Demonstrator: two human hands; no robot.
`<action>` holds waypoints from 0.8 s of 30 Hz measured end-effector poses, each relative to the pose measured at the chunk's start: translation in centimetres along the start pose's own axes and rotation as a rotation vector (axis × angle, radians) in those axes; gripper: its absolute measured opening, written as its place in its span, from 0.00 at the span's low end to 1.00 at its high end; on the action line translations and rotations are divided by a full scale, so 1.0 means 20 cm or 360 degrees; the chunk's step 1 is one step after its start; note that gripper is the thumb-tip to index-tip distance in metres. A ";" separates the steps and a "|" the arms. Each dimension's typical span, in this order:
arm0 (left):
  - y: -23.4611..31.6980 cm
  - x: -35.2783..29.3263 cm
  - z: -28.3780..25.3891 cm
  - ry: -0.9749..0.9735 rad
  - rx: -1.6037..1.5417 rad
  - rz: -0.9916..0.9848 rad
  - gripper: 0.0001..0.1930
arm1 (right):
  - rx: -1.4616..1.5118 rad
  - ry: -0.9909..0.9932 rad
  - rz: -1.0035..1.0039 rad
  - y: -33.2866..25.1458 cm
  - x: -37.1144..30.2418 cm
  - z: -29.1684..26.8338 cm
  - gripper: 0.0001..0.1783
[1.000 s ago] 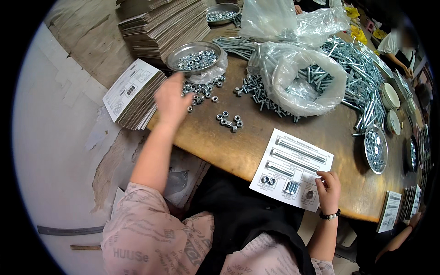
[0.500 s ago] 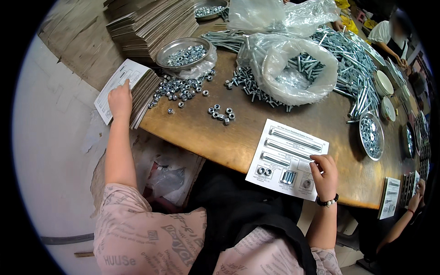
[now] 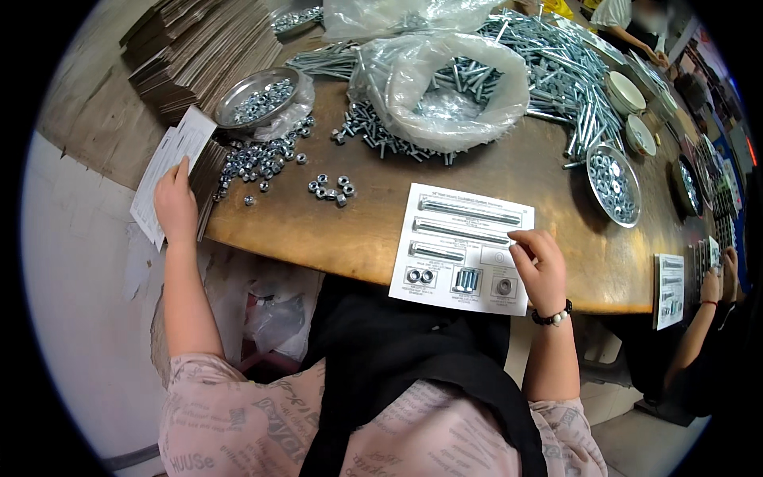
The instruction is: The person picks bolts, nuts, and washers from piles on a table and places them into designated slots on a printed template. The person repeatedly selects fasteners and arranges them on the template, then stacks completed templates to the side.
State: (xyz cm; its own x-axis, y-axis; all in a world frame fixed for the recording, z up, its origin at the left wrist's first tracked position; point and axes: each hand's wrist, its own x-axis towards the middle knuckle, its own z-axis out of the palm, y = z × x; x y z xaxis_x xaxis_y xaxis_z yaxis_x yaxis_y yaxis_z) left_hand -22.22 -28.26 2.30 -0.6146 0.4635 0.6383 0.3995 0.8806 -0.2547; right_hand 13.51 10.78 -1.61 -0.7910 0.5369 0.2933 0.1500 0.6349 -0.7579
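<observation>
At the left, my left hand (image 3: 176,205) lies along the edge of a printed white card (image 3: 191,137), its index finger stretched forward and its thumb hidden. That card sits askew over another, at the top of a stack of cards (image 3: 210,176); the hand seems to pinch it. In front of me another white card (image 3: 465,250), printed with bolts and nuts, lies on the table and overhangs its near edge. My right hand (image 3: 542,269) rests at this card's right side, fingers bent, thumb apart, with nothing visible in them.
Loose nuts (image 3: 266,159) lie near a metal bowl of nuts (image 3: 253,103). A clear plastic bag (image 3: 445,103) of bolts stands at the middle back, beside heaped long bolts (image 3: 568,83). A steel bowl of washers (image 3: 613,184) is at right. A co-worker's hand (image 3: 710,286) shows far right.
The whole view has shifted, so the table things sit further left. Beside my left hand the top card has turned askew, showing another beneath. My right hand stays at the front card.
</observation>
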 end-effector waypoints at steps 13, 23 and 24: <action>1.35 -0.28 -0.54 -0.0163 -0.1585 0.1572 0.21 | 0.1576 0.0004 0.0523 -0.01 0.04 0.03 0.27; 1.37 -0.37 -0.12 -0.1178 -0.2743 -0.0271 0.34 | 0.1291 0.0079 0.0783 0.32 -0.13 -0.01 0.27; 1.38 -0.38 -0.12 -0.1226 -0.2891 -0.0329 0.33 | 0.1110 0.0094 0.0812 0.33 -0.14 0.00 0.28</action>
State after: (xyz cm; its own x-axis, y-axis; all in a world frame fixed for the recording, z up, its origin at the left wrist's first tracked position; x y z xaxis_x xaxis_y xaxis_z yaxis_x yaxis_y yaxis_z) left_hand -4.84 -7.66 -7.89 -0.6474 0.7614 0.0356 0.0910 0.0308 0.9954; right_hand 16.67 13.44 -7.35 -0.6913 0.7034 -0.1652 0.0649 -0.1673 -0.9838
